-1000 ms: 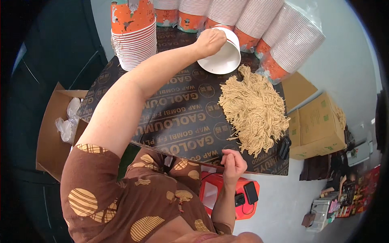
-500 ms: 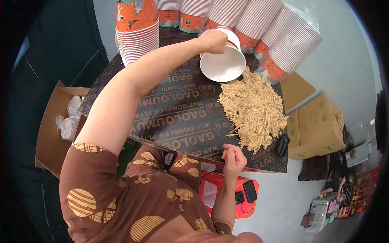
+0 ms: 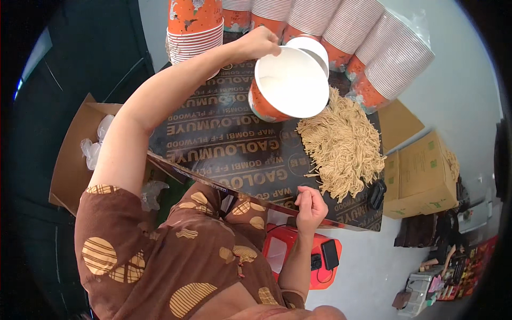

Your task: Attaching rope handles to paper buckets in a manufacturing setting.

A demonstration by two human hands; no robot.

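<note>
Dark plywood board (image 3: 213, 138) w/ printed lettering serves as worktop. Left hand (image 3: 260, 42), at 12 o'clock, grips orange paper bowl (image 3: 288, 82) by its rim, lifted & tilted, white inside showing. Noodle pile (image 3: 341, 144) at 3 o'clock. Right hand (image 3: 310, 207) loosely curled, holding nothing, at board's near edge, 5 o'clock. Bowl stacks (image 3: 194, 26) at 12.

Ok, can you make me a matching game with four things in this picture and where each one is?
Things:
1. paper bowl
2. noodle pile
3. red scale
4. cardboard box

Places:
A. on the floor, right of the board
B. held up in the left hand
C. on the floor, below the board's near edge
D. spread on the dark board

Pairs: 1-B, 2-D, 3-C, 4-A
</note>
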